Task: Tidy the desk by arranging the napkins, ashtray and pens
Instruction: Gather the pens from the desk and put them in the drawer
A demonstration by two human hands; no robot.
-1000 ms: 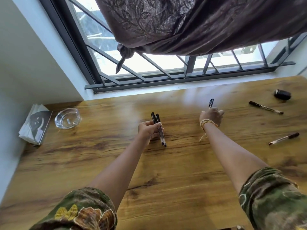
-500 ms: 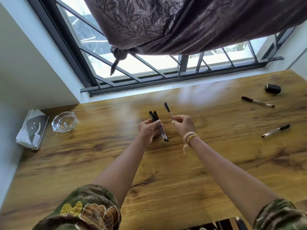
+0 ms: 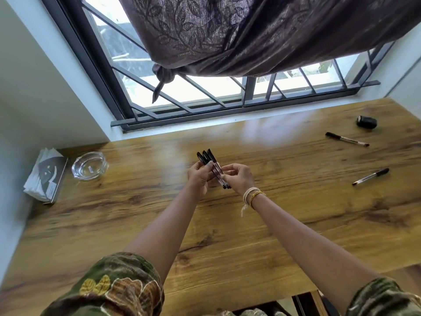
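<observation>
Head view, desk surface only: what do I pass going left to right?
Napkins → ashtray → left hand → bundle of pens → right hand → two loose pens, overlapping in order → small black object.

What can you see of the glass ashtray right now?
The ashtray is clear glass, thick-walled and round, with a shallow bowl that looks empty apart from a small pale mark, perhaps a sticker, on its base. It sits upright on the wooden desk near the far left corner, just right of the stack of napkins and apart from it. Neither hand touches it.
</observation>
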